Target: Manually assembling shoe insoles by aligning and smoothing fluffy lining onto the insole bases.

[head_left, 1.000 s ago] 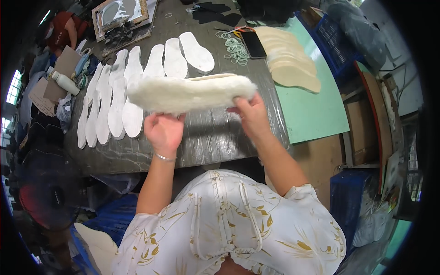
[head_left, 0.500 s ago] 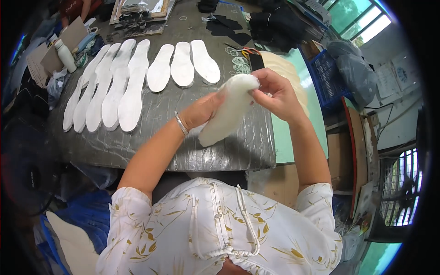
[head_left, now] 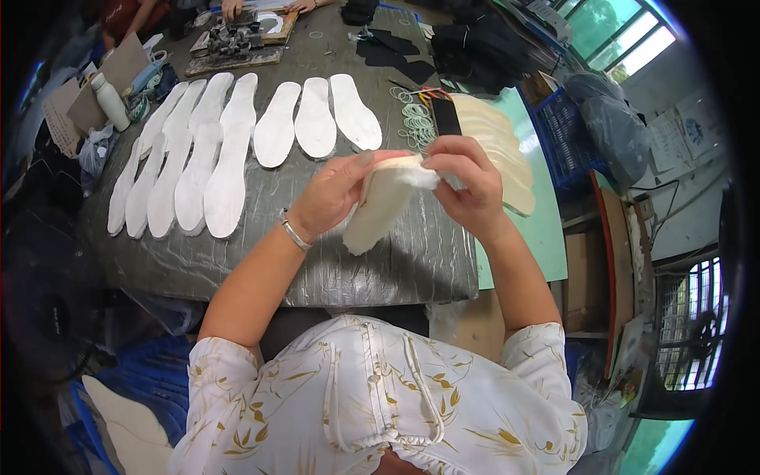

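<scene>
Between my hands, above the table's near right part, is a white fleecy insole [head_left: 378,212] with a cream edge along its top. My left hand [head_left: 328,192] grips its left side, thumb near the upper edge. The fingers of my right hand [head_left: 469,180] pinch the fluffy upper right end. Several white insoles [head_left: 227,188] lie in overlapping pairs on the left of the table, and three single ones [head_left: 315,119] lie beside them toward the middle. Past my right hand, a fanned stack of cream insole pieces [head_left: 495,142] rests on a pale green board.
The plastic-covered table [head_left: 277,273] carries green rubber bands [head_left: 418,123], orange-handled pliers [head_left: 434,93] and a black block [head_left: 445,117]. A white bottle [head_left: 110,103] stands at the left edge. Blue crates [head_left: 564,131] are at the right. Another person's hands [head_left: 232,9] are at the far side.
The held insole has tipped so its upper end folds toward me, showing the cream edge. Both hands have moved slightly lower. Another person's hands have appeared at the far side.
</scene>
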The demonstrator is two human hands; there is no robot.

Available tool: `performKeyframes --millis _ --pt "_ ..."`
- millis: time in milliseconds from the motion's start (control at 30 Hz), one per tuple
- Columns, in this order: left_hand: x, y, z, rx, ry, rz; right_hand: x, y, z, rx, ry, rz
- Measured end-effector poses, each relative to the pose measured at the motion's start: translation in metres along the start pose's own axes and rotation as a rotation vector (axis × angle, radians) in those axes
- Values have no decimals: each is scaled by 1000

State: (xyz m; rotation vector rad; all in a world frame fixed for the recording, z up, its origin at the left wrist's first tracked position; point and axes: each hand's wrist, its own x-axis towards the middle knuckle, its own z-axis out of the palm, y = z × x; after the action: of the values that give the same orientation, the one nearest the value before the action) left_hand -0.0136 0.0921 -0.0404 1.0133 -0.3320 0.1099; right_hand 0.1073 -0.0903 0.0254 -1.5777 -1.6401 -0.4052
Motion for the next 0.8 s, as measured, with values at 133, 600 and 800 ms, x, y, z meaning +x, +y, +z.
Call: performKeyframes --millis 133,600,800 --pt "-1 23 -3 498 11 63 -2 1 1 -96 58 -146" --pt "12 75 8 830 0 -178 2 -1 3 -275 108 -381" --pt "15 75 13 556 82 -335 8 -1 -1 -332 124 -490"
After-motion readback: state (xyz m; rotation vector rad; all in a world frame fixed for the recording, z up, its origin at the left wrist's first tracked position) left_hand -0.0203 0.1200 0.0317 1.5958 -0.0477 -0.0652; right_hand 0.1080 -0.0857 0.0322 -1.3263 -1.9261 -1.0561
